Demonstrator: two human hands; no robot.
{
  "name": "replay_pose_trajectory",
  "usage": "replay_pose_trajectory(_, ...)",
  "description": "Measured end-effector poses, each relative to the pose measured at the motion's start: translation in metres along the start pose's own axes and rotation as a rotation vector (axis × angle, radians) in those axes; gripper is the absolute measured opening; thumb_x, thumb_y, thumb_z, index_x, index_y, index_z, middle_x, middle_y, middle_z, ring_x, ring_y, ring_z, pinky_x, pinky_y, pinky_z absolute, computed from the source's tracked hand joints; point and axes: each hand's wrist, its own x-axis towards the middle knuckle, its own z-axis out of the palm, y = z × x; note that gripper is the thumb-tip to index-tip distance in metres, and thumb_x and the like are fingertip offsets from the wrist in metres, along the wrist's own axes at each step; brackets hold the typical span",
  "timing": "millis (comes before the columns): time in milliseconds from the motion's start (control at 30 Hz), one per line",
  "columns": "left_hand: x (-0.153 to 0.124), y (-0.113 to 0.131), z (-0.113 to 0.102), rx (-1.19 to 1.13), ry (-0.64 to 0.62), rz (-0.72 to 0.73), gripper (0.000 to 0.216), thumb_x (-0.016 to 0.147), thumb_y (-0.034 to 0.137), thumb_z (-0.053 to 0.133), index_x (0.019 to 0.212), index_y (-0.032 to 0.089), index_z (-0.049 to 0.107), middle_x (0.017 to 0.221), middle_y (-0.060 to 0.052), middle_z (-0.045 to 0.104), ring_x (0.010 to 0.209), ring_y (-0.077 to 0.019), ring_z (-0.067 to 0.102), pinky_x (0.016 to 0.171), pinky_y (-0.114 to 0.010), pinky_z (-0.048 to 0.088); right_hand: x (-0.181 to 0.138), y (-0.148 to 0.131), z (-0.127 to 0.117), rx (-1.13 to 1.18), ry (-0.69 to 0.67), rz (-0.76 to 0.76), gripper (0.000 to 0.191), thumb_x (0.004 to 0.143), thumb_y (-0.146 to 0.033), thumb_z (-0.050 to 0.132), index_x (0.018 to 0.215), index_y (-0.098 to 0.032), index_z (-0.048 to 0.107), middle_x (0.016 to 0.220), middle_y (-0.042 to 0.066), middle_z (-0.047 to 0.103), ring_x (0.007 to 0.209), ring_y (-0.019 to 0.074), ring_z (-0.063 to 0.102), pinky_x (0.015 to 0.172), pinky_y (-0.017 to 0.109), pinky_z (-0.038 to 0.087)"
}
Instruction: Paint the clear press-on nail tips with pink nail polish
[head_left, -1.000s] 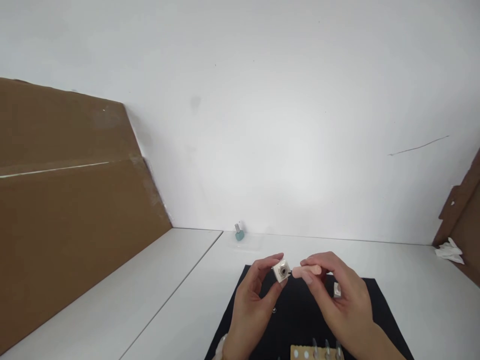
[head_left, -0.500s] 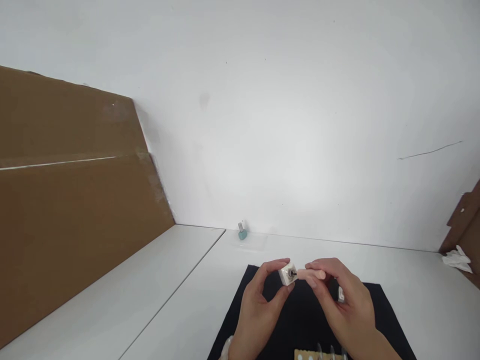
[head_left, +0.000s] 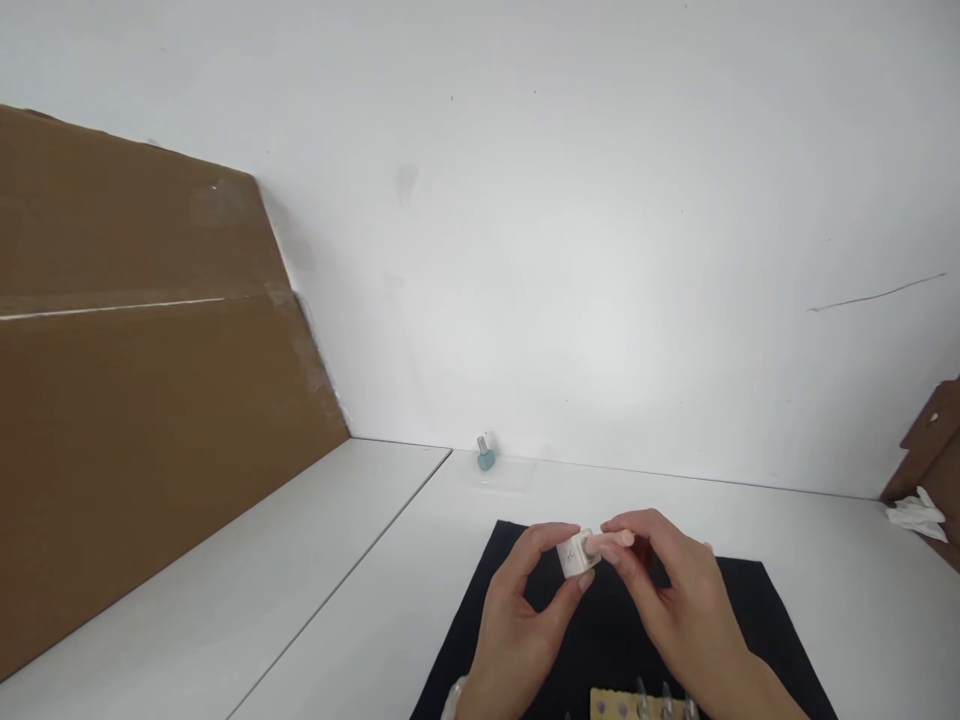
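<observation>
My left hand (head_left: 517, 610) pinches a small white square nail polish bottle (head_left: 571, 556) between thumb and fingertips. The bottle is tilted toward the right. In my right hand (head_left: 675, 590), thumb and fingers close on a long pale pink brush cap (head_left: 611, 541). The cap's narrow end meets the neck of the bottle, and no brush shows between them. Below the hands lies a tan strip (head_left: 604, 703) with clear pointed nail tips (head_left: 667, 703) standing on it, partly cut off by the frame's lower edge.
A black mat (head_left: 480, 620) lies under the hands on the white table (head_left: 360, 640). Near the wall stands a teal bottle with a grey cap (head_left: 486, 458), by a clear flat sheet (head_left: 510, 474). Cardboard (head_left: 150, 430) rises at left; a crumpled white tissue (head_left: 916, 514) lies far right.
My right hand has moved left, bringing the pink cap onto the bottle's neck. The dark brush stem that showed between cap and bottle is now hidden. The view has shifted slightly.
</observation>
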Motion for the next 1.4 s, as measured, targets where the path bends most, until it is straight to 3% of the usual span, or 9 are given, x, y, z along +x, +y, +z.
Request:
replay_pose_trajectory(133,0.003,0.001,-0.002,-0.092,-0.022,-0.125,0.028,0.076,0.031,0.079,0.104,0.025,0.078,0.108,-0.005,0.079,0.109,-0.0308,0.067,0.099,-0.042,0.050,0.002,0.003,-0.001,0.113,-0.099,0.254,0.023,0.102,-0.046,0.057,0.100,-0.028,0.072,0.070,-0.001,0.073,0.058,0.0180,0.069,0.063,0.029,0.056)
replay_pose_trajectory(267,0.005,0.004,-0.005,-0.309,-0.127,-0.270,0.029,0.079,0.042,0.082,0.101,0.024,0.081,0.103,-0.005,0.081,0.101,-0.0279,0.069,0.089,-0.035,0.053,0.004,0.007,-0.004,0.193,-0.124,0.302,0.025,0.102,-0.047,0.056,0.105,-0.028,0.071,0.079,0.002,0.076,0.063,0.0188,0.069,0.071,0.032,0.056)
replay_pose_trajectory(400,0.007,0.007,-0.006,-0.335,-0.139,-0.291,0.030,0.078,0.043,0.083,0.100,0.023,0.082,0.098,-0.004,0.080,0.098,-0.0260,0.068,0.086,-0.033,0.052,0.007,0.014,-0.009,0.208,-0.187,0.337,0.025,0.101,-0.049,0.056,0.106,-0.028,0.070,0.076,0.001,0.074,0.065,0.0197,0.067,0.072,0.033,0.052)
replay_pose_trajectory(567,0.015,0.017,-0.007,-0.160,-0.134,-0.213,0.028,0.074,0.037,0.083,0.097,0.022,0.080,0.097,-0.005,0.079,0.098,-0.0287,0.068,0.087,-0.038,0.052,0.012,0.021,-0.016,0.355,-0.266,0.400,0.023,0.099,-0.048,0.059,0.101,-0.027,0.067,0.088,0.001,0.077,0.066,0.0169,0.066,0.068,0.030,0.049)
replay_pose_trajectory(700,0.025,0.029,-0.006,0.070,-0.179,-0.097,0.025,0.077,0.036,0.077,0.099,0.023,0.078,0.093,-0.003,0.077,0.091,-0.0266,0.066,0.084,-0.038,0.050,0.014,0.018,-0.018,0.288,-0.153,0.379,0.023,0.099,-0.048,0.060,0.102,-0.026,0.067,0.093,0.002,0.078,0.065,0.0169,0.066,0.066,0.030,0.049)
replay_pose_trajectory(900,0.042,0.035,0.000,0.144,-0.298,-0.071,0.026,0.079,0.035,0.076,0.102,0.024,0.075,0.088,-0.001,0.072,0.089,-0.0243,0.064,0.088,-0.039,0.049,0.023,0.020,-0.043,0.308,-0.005,0.389,0.032,0.094,-0.055,0.064,0.098,-0.023,0.066,0.090,0.006,0.079,0.061,0.0180,0.063,0.058,0.031,0.053)
replay_pose_trajectory(1167,0.041,-0.014,0.037,0.088,-0.478,-0.198,0.020,0.072,0.025,0.071,0.087,0.023,0.059,0.081,-0.001,0.074,0.081,-0.0221,0.070,0.076,-0.034,0.055,0.030,0.013,-0.098,0.225,0.419,0.354,0.030,0.090,-0.052,0.073,0.095,-0.022,0.072,0.088,0.007,0.080,0.059,0.0167,0.060,0.062,0.034,0.056)
replay_pose_trajectory(1300,0.049,-0.037,0.059,0.190,-0.539,-0.186,0.024,0.066,0.011,0.075,0.084,0.022,0.064,0.089,-0.001,0.077,0.093,-0.0255,0.071,0.086,-0.036,0.053,0.027,0.006,-0.100,0.201,0.477,0.316,0.025,0.090,-0.049,0.074,0.094,-0.024,0.072,0.083,0.004,0.079,0.059,0.0152,0.060,0.062,0.031,0.055)
replay_pose_trajectory(1400,0.057,-0.049,0.072,0.272,-0.547,-0.174,0.023,0.071,0.011,0.081,0.088,0.019,0.067,0.094,-0.002,0.077,0.099,-0.0269,0.071,0.093,-0.041,0.052,0.024,0.003,-0.098,0.167,0.454,0.284,0.024,0.092,-0.048,0.073,0.095,-0.025,0.071,0.082,0.002,0.079,0.060,0.0148,0.060,0.062,0.030,0.056)
